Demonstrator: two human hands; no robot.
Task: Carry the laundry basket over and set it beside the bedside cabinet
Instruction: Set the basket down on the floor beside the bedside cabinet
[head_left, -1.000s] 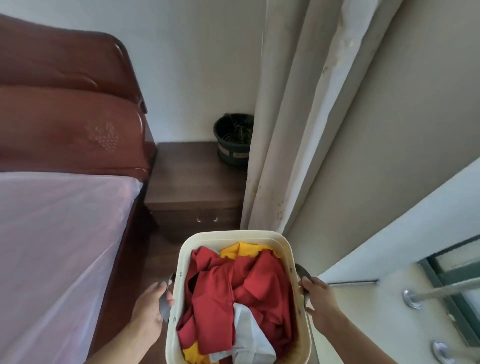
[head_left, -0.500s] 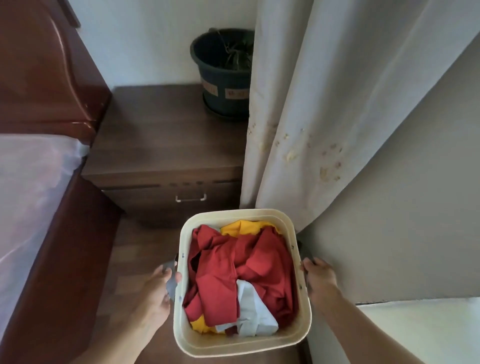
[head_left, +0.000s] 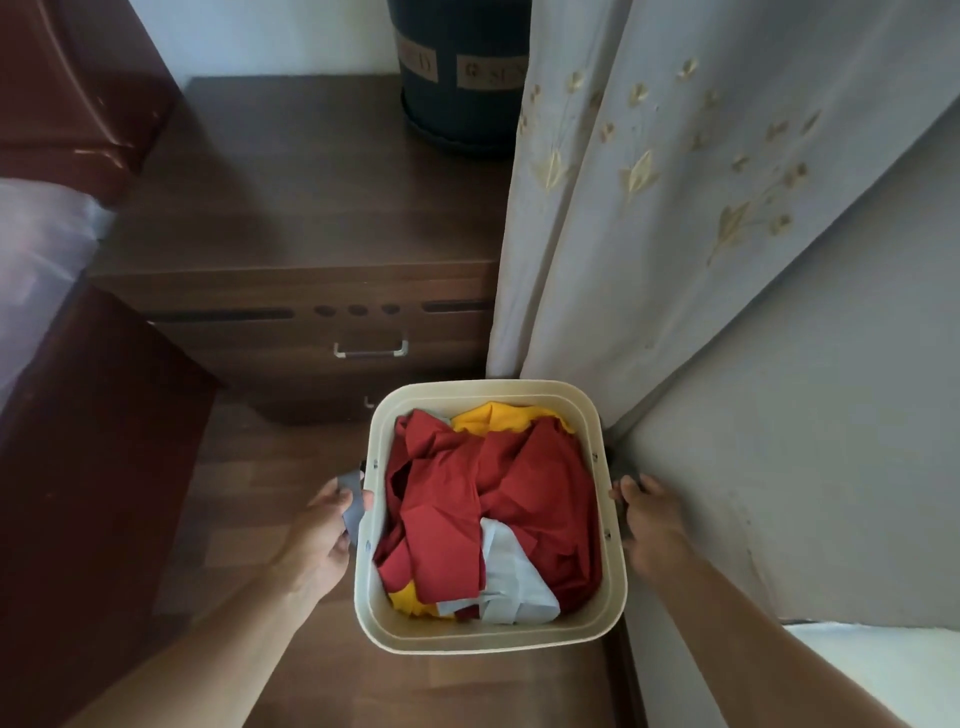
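Observation:
A cream laundry basket (head_left: 488, 636) full of red, yellow and pale grey clothes sits low over the wooden floor, just in front of the dark brown bedside cabinet (head_left: 291, 208). My left hand (head_left: 319, 540) grips the grey handle on the basket's left side. My right hand (head_left: 649, 525) holds the handle on the right side, between the basket and the wall. Whether the basket's base touches the floor is hidden.
A dark pot (head_left: 462, 78) stands on the cabinet's back right corner. A pale embroidered curtain (head_left: 623, 208) hangs to the right of the cabinet, just behind the basket. The grey wall (head_left: 805, 441) runs close on the right. The bed frame (head_left: 78, 441) lies at the left.
The view has come closer to the cabinet and tilted down. The basket has moved forward and lower, toward the cabinet's front right corner. Both hands have stayed on the handles.

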